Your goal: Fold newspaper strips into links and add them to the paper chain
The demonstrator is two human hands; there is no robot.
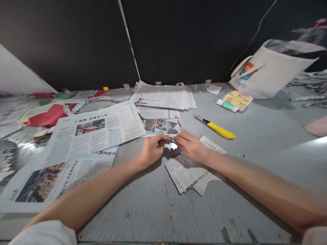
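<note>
My left hand (152, 149) and my right hand (191, 146) meet over the middle of the grey table. Between their fingertips they pinch a small folded piece of paper (170, 138), mostly covered by the fingers. Both hands are closed on it. Cut pieces of newspaper (185, 173) lie overlapping just under and in front of my right hand. A yellow utility knife (219, 130) rests to the right, its blade end pointing away to the upper left. Just beyond my hands lies a newspaper page with colour photos (161, 125).
Large newspaper sheets (114, 127) spread over the left side. A paper stack (163, 97) lies at the back before a dark panel (184, 41). Braided paper chains (103, 99) and red paper (48, 115) sit left. A white bag (273, 73) and yellow packet (238, 100) stand right.
</note>
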